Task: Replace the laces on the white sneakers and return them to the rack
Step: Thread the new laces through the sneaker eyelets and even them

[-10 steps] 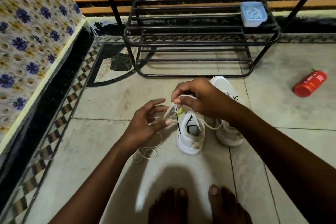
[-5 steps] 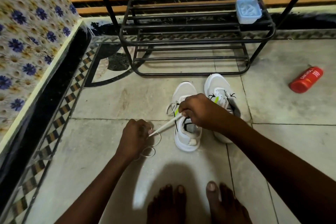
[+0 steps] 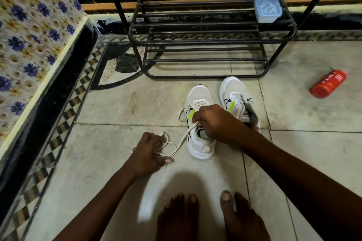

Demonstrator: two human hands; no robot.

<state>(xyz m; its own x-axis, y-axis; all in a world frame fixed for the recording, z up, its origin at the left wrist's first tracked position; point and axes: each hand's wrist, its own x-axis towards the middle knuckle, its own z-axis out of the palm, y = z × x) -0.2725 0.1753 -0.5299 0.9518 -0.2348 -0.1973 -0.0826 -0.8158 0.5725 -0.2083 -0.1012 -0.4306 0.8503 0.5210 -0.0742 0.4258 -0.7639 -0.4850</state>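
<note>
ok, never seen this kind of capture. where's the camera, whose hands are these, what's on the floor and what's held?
There is no robot here: a person works with two bare hands. The one view comes from a wide-angle camera worn on their head, looking forward and down, so their arms and bare feet show.

On the tiled floor stand two white sneakers, the near sneaker and the far sneaker, in front of a black rack. A small blue box sits on the rack, and a red bottle lies to the right.

The left hand grips a bunched white lace. The right hand pinches the same lace at the near sneaker's opening.
</note>
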